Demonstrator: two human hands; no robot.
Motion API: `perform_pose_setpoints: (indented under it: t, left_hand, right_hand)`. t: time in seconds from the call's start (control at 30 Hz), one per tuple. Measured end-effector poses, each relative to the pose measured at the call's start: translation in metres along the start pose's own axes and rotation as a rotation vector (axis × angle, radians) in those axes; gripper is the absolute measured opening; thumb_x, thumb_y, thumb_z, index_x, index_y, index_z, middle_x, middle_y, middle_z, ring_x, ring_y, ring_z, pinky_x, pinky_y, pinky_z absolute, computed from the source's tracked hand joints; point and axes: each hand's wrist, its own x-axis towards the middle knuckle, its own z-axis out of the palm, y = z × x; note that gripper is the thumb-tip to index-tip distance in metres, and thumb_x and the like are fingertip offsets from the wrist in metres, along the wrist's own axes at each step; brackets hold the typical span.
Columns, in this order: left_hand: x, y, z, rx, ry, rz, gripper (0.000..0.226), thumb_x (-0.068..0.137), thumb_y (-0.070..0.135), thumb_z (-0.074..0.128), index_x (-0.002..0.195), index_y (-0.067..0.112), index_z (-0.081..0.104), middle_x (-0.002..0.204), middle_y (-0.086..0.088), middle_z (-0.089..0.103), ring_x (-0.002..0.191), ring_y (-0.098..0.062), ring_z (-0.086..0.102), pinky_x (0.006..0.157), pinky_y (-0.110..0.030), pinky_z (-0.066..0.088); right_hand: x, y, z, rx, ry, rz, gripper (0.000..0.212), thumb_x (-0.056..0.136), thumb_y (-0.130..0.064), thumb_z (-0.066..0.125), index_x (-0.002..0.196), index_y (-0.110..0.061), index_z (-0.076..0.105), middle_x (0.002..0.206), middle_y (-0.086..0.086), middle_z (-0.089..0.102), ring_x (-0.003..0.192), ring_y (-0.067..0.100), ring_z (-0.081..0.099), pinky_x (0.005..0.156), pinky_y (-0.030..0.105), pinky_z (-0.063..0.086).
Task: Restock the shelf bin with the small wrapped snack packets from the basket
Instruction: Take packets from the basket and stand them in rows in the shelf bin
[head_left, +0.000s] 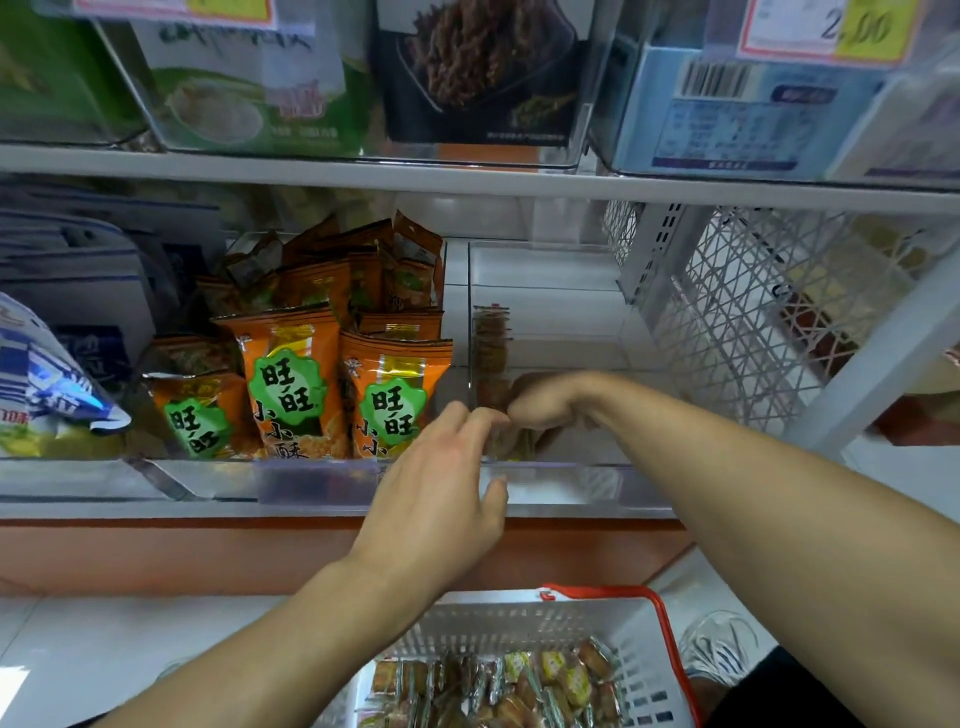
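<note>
Placing step: the right hand curls inside the clear bin, its grip hidden. The left hand rests open-fingered at the bin's front-left corner. Next move calls for more packets from the basket.

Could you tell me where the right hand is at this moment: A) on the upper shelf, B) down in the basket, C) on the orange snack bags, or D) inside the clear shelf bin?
D: the right hand is bent down inside the clear shelf bin, right of the orange bags.
</note>
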Motion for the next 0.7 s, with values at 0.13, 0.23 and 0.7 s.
perform_pose_setpoints:
  t: [0.13, 0.23, 0.7]
  left_hand:
    - [0.002, -0.004, -0.001, -0.012, -0.01, -0.008, 0.046, 0.092, 0.032, 0.067, 0.133, 0.034, 0.046, 0.099, 0.018, 0.037, 0.092, -0.003, 0.047, 0.078, -0.019, 0.036]
    - [0.004, -0.006, -0.001, -0.076, -0.011, -0.026, 0.044, 0.091, 0.031, 0.068, 0.13, 0.035, 0.048, 0.094, 0.024, 0.04, 0.088, 0.001, 0.046, 0.076, -0.014, 0.033]
    - [0.004, -0.011, 0.006, -0.159, 0.01, -0.073, 0.045, 0.091, 0.032, 0.068, 0.125, 0.039, 0.04, 0.092, 0.018, 0.047, 0.087, -0.001, 0.053, 0.071, -0.02, 0.039]
  right_hand:
    - [0.003, -0.01, -0.01, -0.082, 0.025, -0.101, 0.019, 0.097, -0.017, 0.059, 0.116, -0.013, 0.063, 0.115, 0.005, 0.064, 0.111, 0.023, 0.058, 0.088, 0.028, 0.049]
    - [0.01, -0.01, -0.009, -0.214, 0.077, -0.118, 0.028, 0.098, -0.02, 0.058, 0.124, -0.011, 0.061, 0.112, 0.003, 0.06, 0.103, 0.019, 0.053, 0.086, 0.03, 0.04]
    - [0.032, 0.018, -0.008, 0.041, 0.734, -0.273, 0.066, 0.077, -0.012, 0.08, 0.136, -0.013, 0.049, 0.118, 0.009, 0.05, 0.117, 0.031, 0.051, 0.089, 0.025, 0.042]
